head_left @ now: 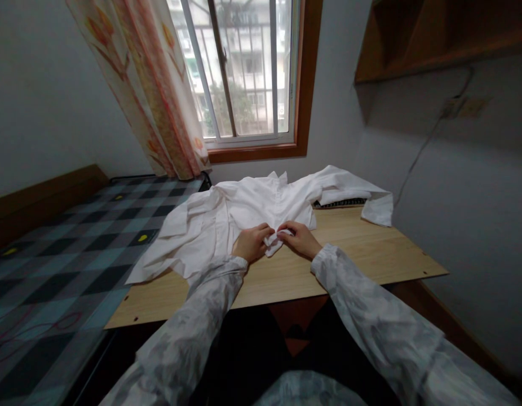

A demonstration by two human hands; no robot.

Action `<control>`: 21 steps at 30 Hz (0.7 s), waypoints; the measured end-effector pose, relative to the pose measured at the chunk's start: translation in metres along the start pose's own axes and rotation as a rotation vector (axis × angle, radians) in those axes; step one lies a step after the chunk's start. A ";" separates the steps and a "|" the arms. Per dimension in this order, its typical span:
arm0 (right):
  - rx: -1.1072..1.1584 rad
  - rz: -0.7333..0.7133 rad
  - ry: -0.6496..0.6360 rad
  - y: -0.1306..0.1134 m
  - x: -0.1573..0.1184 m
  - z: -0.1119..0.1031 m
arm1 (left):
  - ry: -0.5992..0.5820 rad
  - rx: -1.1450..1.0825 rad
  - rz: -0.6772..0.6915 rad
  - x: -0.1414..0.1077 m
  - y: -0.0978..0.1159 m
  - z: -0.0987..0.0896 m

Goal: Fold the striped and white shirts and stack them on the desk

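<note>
At nine to ten o'clock from the hands lies a checked bed [92,254], alongside the wooden tabletop [349,248]. Across this tabletop spreads a white shirt [256,194], its long way running from between eight and nine o'clock up to between two and three, one sleeve at each end; most of the cloth lies beyond the hands, toward twelve. The left hand [255,242] comes in from seven o'clock, the right hand [300,238] from five, and they face each other at the shirt's near edge, neither clearly nearer to it. Each hand is drawn nearly closed, fingertips gathered on the cloth. Between them a small fold [273,246] of the same shirt pokes out toward six o'clock, over the bare wood
</note>
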State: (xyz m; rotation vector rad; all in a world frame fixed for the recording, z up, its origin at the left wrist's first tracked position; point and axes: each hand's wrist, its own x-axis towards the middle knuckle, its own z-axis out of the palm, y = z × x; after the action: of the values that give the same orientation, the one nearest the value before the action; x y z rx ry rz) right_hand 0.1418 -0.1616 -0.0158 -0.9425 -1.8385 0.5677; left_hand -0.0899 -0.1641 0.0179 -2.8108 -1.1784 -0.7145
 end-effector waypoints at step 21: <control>-0.129 -0.125 -0.084 -0.006 -0.004 -0.002 | 0.042 -0.040 -0.067 0.003 0.001 0.007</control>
State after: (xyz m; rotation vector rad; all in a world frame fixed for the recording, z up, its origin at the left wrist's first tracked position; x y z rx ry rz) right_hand 0.1422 -0.1682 -0.0132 -0.8922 -2.0134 0.4221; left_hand -0.0841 -0.1616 0.0127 -2.7849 -1.2713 -0.8058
